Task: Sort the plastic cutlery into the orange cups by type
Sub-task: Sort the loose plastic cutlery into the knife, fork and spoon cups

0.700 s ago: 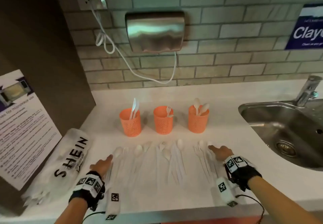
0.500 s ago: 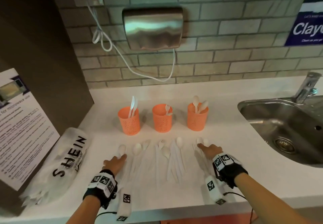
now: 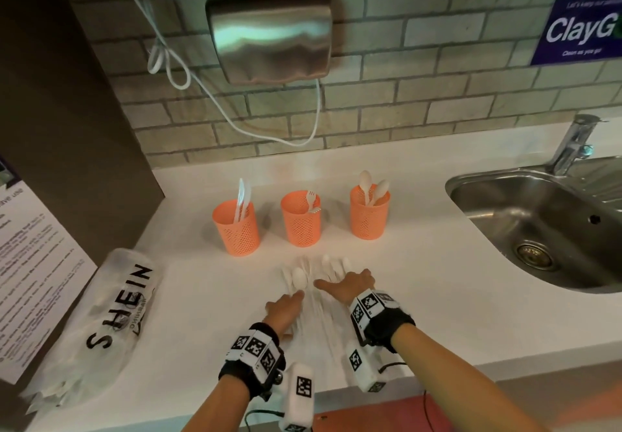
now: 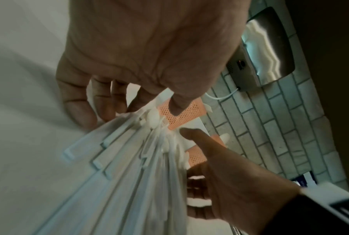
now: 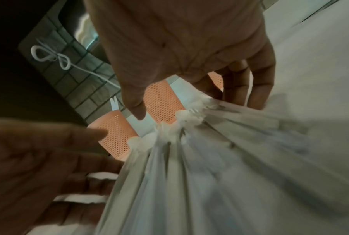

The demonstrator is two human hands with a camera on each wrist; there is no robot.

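Three orange mesh cups stand in a row on the white counter: the left cup (image 3: 236,231) holds knives, the middle cup (image 3: 300,221) forks, the right cup (image 3: 369,213) spoons. In front of them the loose white cutlery (image 3: 311,297) is bunched into one narrow pile. My left hand (image 3: 284,307) presses against its left side and my right hand (image 3: 346,287) against its right side, fingers fairly straight. The left wrist view shows the pile (image 4: 139,159) between both hands. In the right wrist view the pile (image 5: 209,159) is blurred beneath my right fingers (image 5: 256,95).
A steel sink (image 3: 538,223) with a faucet (image 3: 575,142) lies to the right. A plastic SHEIN bag (image 3: 114,307) lies at the left, by a dark panel (image 3: 67,95) with a paper notice (image 3: 30,263). A hand dryer (image 3: 272,34) with a white cable hangs on the tiled wall.
Both hands have slid inward toward each other. The cutlery that lay spread in a wide row is now swept into one bunch between them.
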